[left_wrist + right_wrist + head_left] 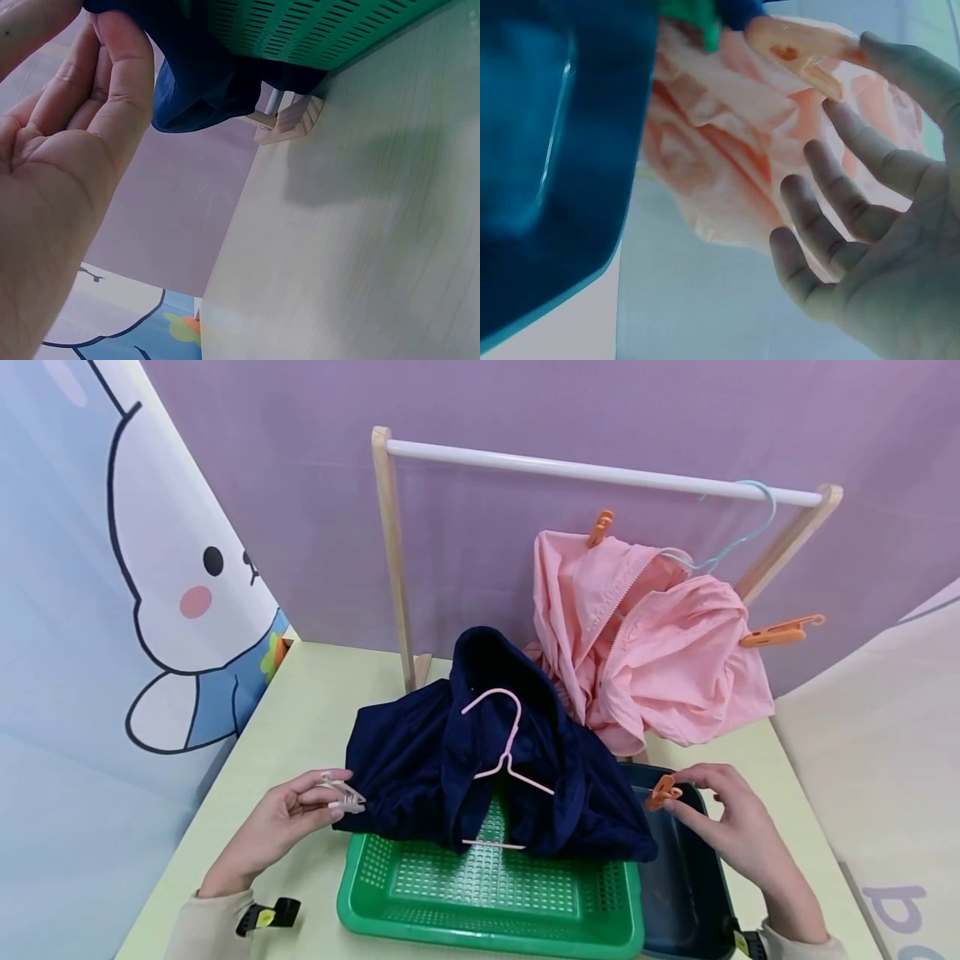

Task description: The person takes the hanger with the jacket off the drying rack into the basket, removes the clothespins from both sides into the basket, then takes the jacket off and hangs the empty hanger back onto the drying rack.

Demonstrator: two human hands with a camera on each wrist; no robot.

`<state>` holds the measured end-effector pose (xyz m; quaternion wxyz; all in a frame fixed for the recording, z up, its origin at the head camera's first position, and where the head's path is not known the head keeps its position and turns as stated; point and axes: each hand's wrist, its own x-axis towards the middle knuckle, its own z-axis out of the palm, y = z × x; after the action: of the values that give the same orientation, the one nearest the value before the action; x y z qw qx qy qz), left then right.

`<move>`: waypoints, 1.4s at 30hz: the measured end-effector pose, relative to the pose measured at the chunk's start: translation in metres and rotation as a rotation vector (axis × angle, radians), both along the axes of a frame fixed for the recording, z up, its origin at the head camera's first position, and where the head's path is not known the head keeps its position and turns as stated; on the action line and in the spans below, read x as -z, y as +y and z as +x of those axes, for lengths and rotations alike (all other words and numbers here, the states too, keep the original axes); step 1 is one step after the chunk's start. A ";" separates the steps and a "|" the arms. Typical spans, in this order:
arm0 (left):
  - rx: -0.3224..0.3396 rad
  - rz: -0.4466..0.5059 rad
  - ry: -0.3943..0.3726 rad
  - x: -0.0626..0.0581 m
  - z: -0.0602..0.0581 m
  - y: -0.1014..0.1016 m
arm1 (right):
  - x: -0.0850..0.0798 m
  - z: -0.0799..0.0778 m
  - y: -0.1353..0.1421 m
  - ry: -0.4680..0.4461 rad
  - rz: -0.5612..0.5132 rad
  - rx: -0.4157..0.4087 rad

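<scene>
A navy hooded jacket [408, 752] lies draped over the back of a green basket [491, 935], with a pink hanger [508, 752] at its open front. At the jacket's left sleeve end, my left hand [288, 806] pinches a whitish clothespin [343, 795], its tip right at the cloth. In the left wrist view the left hand [75, 150] hides that clothespin. My right hand [731, 814] pinches an orange clothespin [663, 792] between thumb and index finger, over the dark basin and just beyond the right sleeve. The right wrist view shows this orange clothespin [799, 56] by the fingertips.
Behind stands a rack with a white rod [562, 467] and wooden posts. A pink jacket [675, 660] hangs from it on a light blue hanger [750, 535], with orange clothespins [780, 633] at both sides. A dark basin [678, 877] sits right of the green basket.
</scene>
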<state>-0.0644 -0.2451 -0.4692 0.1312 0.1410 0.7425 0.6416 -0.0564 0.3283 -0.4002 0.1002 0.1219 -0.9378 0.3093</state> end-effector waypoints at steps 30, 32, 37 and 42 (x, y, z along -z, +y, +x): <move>-0.004 0.011 0.007 0.001 0.000 -0.001 | 0.028 -0.007 0.004 0.023 0.214 0.076; -0.006 0.013 0.006 0.001 0.001 0.000 | 0.026 -0.005 0.002 0.026 0.211 0.076; -0.006 0.016 0.018 0.001 0.001 0.000 | 0.013 0.000 -0.010 0.124 0.189 0.031; -0.008 0.004 0.045 0.002 0.000 0.001 | -0.015 0.006 -0.039 0.201 0.166 -0.046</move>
<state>-0.0641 -0.2444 -0.4711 0.1114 0.1526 0.7446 0.6402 -0.0504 0.2895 -0.3852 0.1761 0.1815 -0.9423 0.2192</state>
